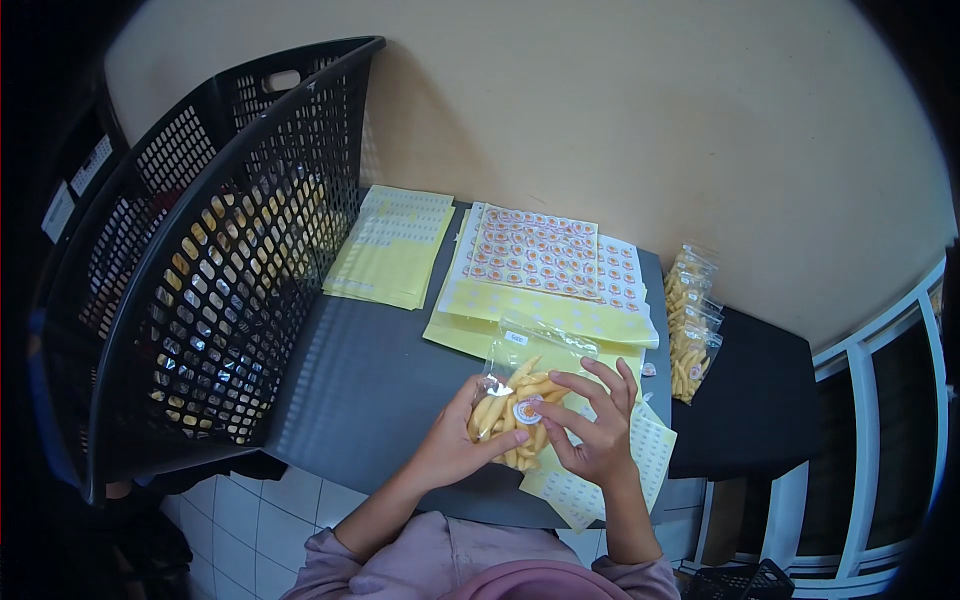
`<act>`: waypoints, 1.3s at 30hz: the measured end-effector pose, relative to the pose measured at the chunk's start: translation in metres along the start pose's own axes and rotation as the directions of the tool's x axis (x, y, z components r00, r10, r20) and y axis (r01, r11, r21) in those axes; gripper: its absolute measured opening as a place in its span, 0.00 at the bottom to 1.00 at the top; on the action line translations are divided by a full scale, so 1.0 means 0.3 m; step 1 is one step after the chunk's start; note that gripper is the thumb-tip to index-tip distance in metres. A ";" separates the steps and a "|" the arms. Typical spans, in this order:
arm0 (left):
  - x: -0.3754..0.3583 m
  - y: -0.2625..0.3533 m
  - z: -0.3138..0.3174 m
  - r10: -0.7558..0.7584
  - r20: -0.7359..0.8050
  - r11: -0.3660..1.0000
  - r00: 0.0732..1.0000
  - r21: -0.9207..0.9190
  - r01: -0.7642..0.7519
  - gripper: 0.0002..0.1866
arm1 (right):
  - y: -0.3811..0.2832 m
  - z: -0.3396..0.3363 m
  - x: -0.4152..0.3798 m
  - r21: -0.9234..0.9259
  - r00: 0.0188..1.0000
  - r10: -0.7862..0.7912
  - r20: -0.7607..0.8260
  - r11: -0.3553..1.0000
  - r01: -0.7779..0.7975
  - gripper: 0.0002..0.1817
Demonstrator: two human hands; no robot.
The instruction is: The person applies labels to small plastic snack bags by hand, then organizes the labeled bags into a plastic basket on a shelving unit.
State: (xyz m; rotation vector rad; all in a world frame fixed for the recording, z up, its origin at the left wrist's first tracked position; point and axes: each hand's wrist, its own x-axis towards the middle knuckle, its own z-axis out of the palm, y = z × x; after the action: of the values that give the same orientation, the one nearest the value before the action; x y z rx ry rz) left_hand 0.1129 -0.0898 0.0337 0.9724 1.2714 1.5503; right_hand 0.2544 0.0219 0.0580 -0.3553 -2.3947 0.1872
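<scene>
A clear plastic bag of yellow, finger-shaped snacks (492, 410) is held over the near edge of the grey table. My left hand (455, 440) is closed round the bag's left side, its thumb across the front. On the bag's front sits a round white sticker (525, 412) with an orange print. My right hand (598, 430) has thumb and index finger pinched at this sticker's right edge, while its other fingers are raised and spread. A small white label (515, 338) shows near the bag's top. Sheets of round stickers (535, 250) lie just beyond the bag.
A tall black perforated basket (230, 230) with packed bags inside stands at the left. Yellow label sheets (392, 250) lie beside it, and another label sheet (640, 465) is under my right wrist. Several filled snack bags (690, 330) rest on a black-covered surface (760, 400) at the right.
</scene>
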 end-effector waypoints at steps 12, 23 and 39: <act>0.010 -0.015 0.033 0.011 -0.100 0.997 0.995 -0.073 -0.018 0.22 | -0.016 -0.006 -0.014 0.039 0.998 0.005 0.064 0.999 -0.008 0.20; 0.029 -0.021 0.060 0.050 -0.158 0.996 0.986 0.079 -0.038 0.25 | -0.005 -0.005 0.018 -0.022 0.964 0.202 0.172 0.979 -0.202 0.31; 0.061 -0.087 0.180 0.230 -0.152 0.971 0.961 -0.039 -0.238 0.16 | 0.007 0.006 -0.136 0.791 0.758 0.652 -0.023 0.475 -0.385 0.38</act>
State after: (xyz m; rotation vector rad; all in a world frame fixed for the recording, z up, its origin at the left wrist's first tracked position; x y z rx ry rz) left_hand 0.1621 -0.0542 0.0178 1.0163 1.2397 1.8605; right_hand 0.2829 0.0114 0.0307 -0.6558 -1.5879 1.2801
